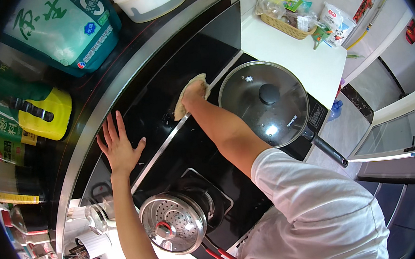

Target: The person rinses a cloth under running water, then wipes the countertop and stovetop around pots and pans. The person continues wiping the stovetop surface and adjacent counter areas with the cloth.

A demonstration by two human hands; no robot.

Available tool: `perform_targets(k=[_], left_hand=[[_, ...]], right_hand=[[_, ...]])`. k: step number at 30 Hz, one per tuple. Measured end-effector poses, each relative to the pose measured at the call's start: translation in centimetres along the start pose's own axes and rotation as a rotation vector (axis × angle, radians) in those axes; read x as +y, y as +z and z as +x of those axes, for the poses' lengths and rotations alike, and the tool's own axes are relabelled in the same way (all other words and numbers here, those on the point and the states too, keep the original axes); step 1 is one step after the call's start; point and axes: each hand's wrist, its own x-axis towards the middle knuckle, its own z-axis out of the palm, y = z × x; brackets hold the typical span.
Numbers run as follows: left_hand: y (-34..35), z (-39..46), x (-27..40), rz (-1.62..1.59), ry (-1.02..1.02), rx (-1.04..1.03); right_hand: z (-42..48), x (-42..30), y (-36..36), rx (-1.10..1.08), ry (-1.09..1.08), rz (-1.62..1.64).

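My right hand (195, 91) presses a beige cloth (179, 106) against a glossy black panel (182, 57) behind the cooktop, just above a metal trim strip (164, 144). Small wet spots show on the panel beside the cloth. With fingers spread, my left hand (122, 148) appears to lie flat on the same panel further left, holding nothing. Below my right forearm is a frying pan with a glass lid (266, 124) and a black handle (329, 152). A stainless steel pot with a see-through lid (173, 223) stands near my left forearm, on the black glass cooktop (234, 186).
A curved metal edge (129, 77) borders a dark shelf above, holding a green pouch (69, 34), a white tub (152, 1) and several bottles. Red handles (222, 256) jut out from the pot's side. A wicker basket (287, 26) of packets sits on the white counter (278, 53).
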Motion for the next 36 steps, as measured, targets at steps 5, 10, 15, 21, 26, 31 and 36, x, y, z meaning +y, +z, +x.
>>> perform_targets(k=[5,10,15,21,26,31,36], left_hand=[[-0.3,-2.4,-2.0,0.004,-0.060,-0.051],[-0.3,-0.9,-1.1,0.000,0.011,-0.010],[0.1,-1.5,-1.3,0.018,0.009,-0.029],[0.6,-3.1,-2.3,0.053,0.007,0.012],[0.5,1.0,0.3,-0.009,0.043,-0.018],[-0.2,-2.4,-2.2,0.029,-0.048,-0.051],[0.2,-1.7,-1.8,0.015,0.013,-0.014]], right_hand=[[-7.7,-8.5,-3.4,-0.023,0.133,0.555],[2.9,-17.6,-3.9,0.246,-0.532,0.162],[6.4,-21.2,-8.0,0.252,-0.719,0.493],[6.2,-17.9,-6.6,0.028,-0.288,0.645],[12.6,-12.3,-1.7,0.381,0.082,0.606],[1.0,-12.1,-2.2,0.235,-0.631,0.474],[1.3,-18.0,-5.9,0.231,-0.931,0.319]])
